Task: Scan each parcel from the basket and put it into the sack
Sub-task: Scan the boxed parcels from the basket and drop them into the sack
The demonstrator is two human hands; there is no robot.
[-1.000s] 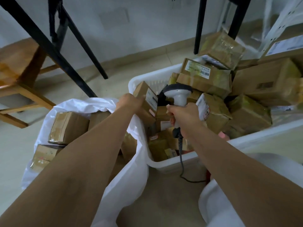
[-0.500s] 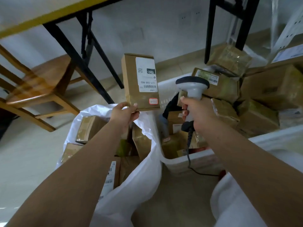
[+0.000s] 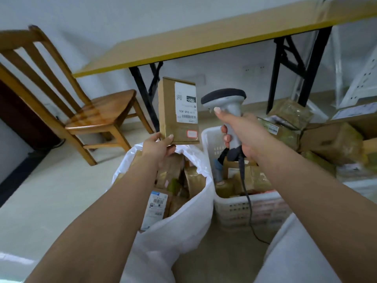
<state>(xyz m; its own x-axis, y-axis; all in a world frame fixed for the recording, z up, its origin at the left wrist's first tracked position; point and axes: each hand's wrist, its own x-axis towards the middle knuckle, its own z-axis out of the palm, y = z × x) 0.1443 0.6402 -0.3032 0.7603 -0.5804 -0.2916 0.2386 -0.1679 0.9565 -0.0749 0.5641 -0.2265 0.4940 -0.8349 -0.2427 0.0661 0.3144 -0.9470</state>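
Observation:
My left hand (image 3: 158, 147) pinches the bottom of a brown cardboard parcel (image 3: 168, 117) and holds it upright above the white sack (image 3: 189, 219), its white shipping label facing me. Just to its right, my right hand (image 3: 242, 131) grips the handle of a grey barcode scanner (image 3: 224, 98), whose dark head sits level with the label. The scanner's cable hangs down over the white plastic basket (image 3: 236, 209), which holds several brown parcels (image 3: 242, 180). More parcels (image 3: 173, 188) lie inside the open sack.
A wooden chair (image 3: 89, 117) stands at the left. A yellow-edged folding table (image 3: 204, 45) on black legs spans the back. More cardboard boxes (image 3: 330, 139) are piled at the right, beside the basket. Pale floor lies at the left of the sack.
My left hand lifted the parcel out of the basket and raised it upright. My right hand brought the scanner up beside its label. The view tilted upward.

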